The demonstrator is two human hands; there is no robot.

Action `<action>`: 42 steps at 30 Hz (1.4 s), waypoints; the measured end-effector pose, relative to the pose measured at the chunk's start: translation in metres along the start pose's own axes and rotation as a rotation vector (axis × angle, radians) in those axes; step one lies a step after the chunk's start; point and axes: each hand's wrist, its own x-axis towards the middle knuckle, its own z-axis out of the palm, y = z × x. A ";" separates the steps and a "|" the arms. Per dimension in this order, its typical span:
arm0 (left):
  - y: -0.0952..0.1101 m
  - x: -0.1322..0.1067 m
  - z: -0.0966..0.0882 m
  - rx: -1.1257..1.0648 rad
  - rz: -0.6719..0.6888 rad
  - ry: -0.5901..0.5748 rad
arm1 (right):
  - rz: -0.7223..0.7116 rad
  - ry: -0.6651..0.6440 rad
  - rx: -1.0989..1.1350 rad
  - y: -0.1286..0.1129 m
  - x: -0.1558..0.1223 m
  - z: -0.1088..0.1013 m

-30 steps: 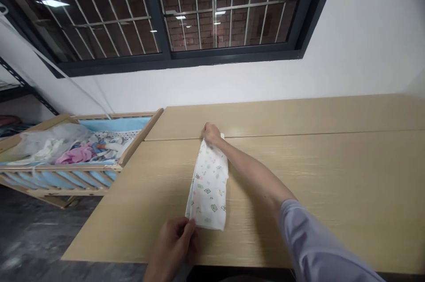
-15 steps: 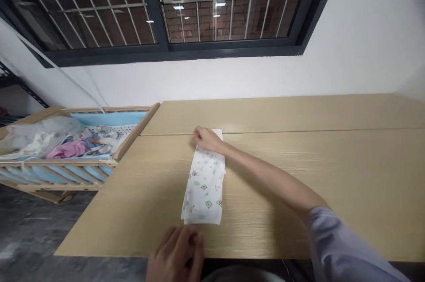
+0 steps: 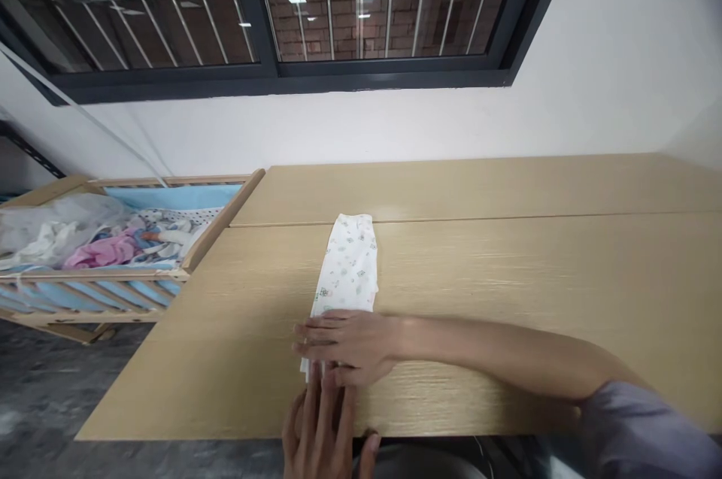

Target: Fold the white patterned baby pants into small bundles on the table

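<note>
Two flattened hands, right hand and left hand, sit by the table's front edge. Apparently both touch printed cloth.

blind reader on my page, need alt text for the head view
A person's right hand lies across a white patterned cloth on a tan table, the left hand at the cloth's near end. To the left is a wooden crib holding crumpled fabrics; beyond, a barred window.

Wooden crib near barred window
</note>
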 end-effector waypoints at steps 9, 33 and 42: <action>0.004 0.011 -0.010 0.005 -0.064 -0.056 | 0.267 -0.065 0.053 0.101 0.003 -0.016; -0.073 0.046 -0.019 -0.394 0.040 -0.191 | 0.266 0.077 0.015 0.012 -0.024 -0.051; -0.060 0.009 -0.024 -0.429 0.298 0.006 | 0.323 0.175 -0.247 -0.103 -0.076 0.020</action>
